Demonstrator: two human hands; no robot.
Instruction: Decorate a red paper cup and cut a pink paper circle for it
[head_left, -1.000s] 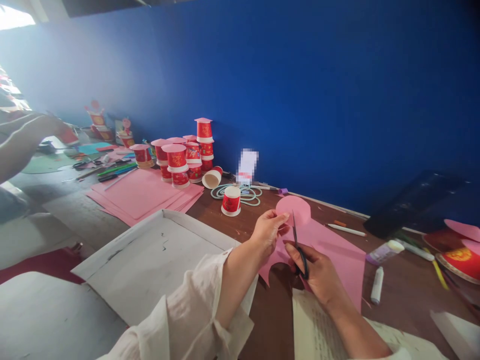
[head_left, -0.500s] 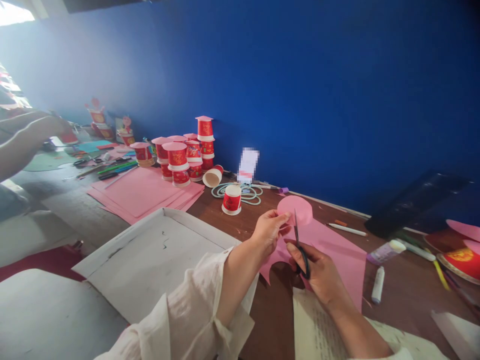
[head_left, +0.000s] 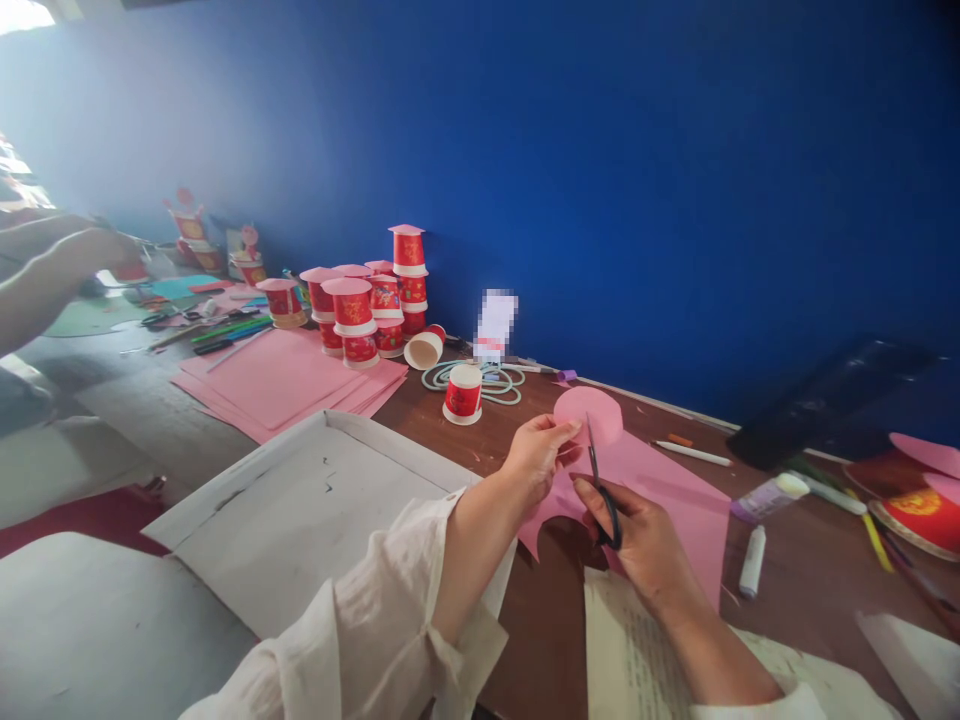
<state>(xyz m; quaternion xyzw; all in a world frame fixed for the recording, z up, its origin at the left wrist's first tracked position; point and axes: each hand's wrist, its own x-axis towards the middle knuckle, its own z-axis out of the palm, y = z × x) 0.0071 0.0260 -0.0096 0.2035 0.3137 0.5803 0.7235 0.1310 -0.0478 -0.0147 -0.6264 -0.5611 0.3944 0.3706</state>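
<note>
My left hand (head_left: 534, 457) pinches the edge of a pink paper sheet (head_left: 660, 490), right beside a round shape (head_left: 592, 412) partly cut out of it. My right hand (head_left: 637, 540) is closed round the black handles of a pair of scissors (head_left: 600, 485). The blades point up into the paper just below the round shape. The sheet hangs over the brown table (head_left: 810, 590) in front of me.
A stack of pink sheets (head_left: 285, 380), upturned red paper cups (head_left: 375, 300), a single cup (head_left: 462, 393) and a coiled cord (head_left: 495, 380) lie behind. A white board (head_left: 300, 510) is left, glue sticks (head_left: 754, 560) and pens right. Another person's hands (head_left: 67, 260) work far left.
The view has shifted slightly; my hands, the scissors and the pink paper stay almost where they were, the blades still in the cut beside the round shape.
</note>
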